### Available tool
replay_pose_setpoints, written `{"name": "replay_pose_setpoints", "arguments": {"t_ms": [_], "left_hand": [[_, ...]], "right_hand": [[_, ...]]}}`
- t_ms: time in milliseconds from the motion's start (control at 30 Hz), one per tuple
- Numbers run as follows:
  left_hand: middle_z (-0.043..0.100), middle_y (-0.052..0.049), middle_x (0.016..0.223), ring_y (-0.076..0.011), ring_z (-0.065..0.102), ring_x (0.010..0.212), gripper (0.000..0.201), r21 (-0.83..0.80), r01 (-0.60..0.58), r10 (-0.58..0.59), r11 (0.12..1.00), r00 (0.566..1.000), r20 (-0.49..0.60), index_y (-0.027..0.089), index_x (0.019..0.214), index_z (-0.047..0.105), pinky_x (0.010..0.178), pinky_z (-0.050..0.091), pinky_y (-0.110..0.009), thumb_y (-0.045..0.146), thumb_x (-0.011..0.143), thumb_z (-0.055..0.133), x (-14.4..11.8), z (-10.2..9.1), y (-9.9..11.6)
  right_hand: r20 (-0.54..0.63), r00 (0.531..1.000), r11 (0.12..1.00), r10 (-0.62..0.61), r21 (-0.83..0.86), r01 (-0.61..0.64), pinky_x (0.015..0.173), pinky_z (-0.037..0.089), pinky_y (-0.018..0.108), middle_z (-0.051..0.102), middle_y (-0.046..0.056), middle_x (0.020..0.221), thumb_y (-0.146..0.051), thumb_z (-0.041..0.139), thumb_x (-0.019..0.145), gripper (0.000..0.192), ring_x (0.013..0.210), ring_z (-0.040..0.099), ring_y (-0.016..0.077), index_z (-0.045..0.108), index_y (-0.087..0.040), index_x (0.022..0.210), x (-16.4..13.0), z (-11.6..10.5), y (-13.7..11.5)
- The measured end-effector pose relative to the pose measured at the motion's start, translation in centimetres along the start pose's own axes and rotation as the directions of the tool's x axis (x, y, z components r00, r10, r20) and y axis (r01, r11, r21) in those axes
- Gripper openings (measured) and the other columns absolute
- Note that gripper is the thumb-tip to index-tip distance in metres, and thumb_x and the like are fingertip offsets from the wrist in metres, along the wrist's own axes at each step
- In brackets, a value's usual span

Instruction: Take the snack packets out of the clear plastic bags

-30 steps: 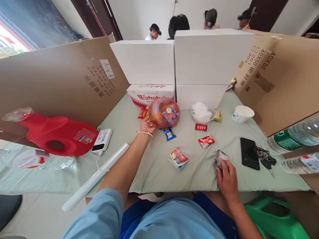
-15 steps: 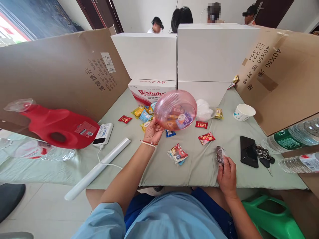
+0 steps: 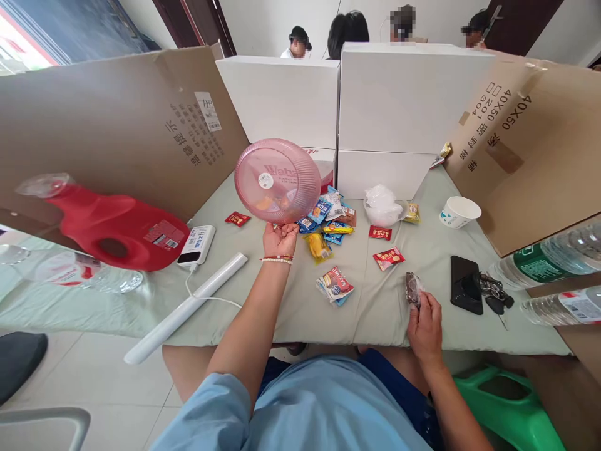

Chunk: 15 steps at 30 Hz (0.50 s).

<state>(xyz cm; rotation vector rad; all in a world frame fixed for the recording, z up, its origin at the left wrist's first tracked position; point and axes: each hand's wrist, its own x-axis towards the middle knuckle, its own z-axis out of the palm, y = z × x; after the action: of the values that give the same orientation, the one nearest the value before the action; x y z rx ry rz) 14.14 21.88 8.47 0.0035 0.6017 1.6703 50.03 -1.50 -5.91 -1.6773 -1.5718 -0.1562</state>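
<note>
My left hand [image 3: 280, 238] grips the rim of a clear pink plastic bowl [image 3: 278, 181], tipped up so that its underside with a round white sticker faces me. Beside the bowl lies a pile of wrapped snacks [image 3: 334, 216] in blue, yellow and brown. My right hand [image 3: 425, 319], near the front of the table, is closed on a small dark-brown snack in a clear wrapper [image 3: 412, 288]. Between my hands sit a small stack of snack packets [image 3: 335, 285] and a red packet [image 3: 389, 257]. Another red packet [image 3: 237, 218] lies left of the bowl.
A red jug [image 3: 122, 225], a power bank [image 3: 196, 245] and a white tube [image 3: 188, 307] are on the left. On the right are a paper cup [image 3: 460, 212], a phone [image 3: 466, 285], keys [image 3: 495, 293] and bottles [image 3: 554, 257]. White boxes [image 3: 413, 100] and cardboard wall off the table.
My left hand has moved the bowl left and up and turned it over. The snacks once seen in it now lie in the pile on the table. My right hand stays put.
</note>
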Motion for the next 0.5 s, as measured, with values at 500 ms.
{"name": "replay_pose_setpoints", "arguments": {"t_ms": [500], "left_hand": [[0.063, -0.002, 0.082, -0.0137, 0.053, 0.071, 0.022, 0.722, -0.540, -0.251, 0.431, 0.697, 0.672, 0.021, 0.085, 0.069, 0.069, 0.045, -0.027, 0.041, 0.087, 0.078, -16.6, -6.5, -9.2]], "right_hand": [[-0.002, 0.671, 0.280, 0.742, 0.910, -0.306, 0.058, 0.046, 0.026, 0.064, 0.000, 0.089, -0.046, 0.083, 0.077, 0.035, 0.066, 0.053, 0.0115, 0.062, -0.020, 0.089, 7.3, -10.9, 1.4]]}}
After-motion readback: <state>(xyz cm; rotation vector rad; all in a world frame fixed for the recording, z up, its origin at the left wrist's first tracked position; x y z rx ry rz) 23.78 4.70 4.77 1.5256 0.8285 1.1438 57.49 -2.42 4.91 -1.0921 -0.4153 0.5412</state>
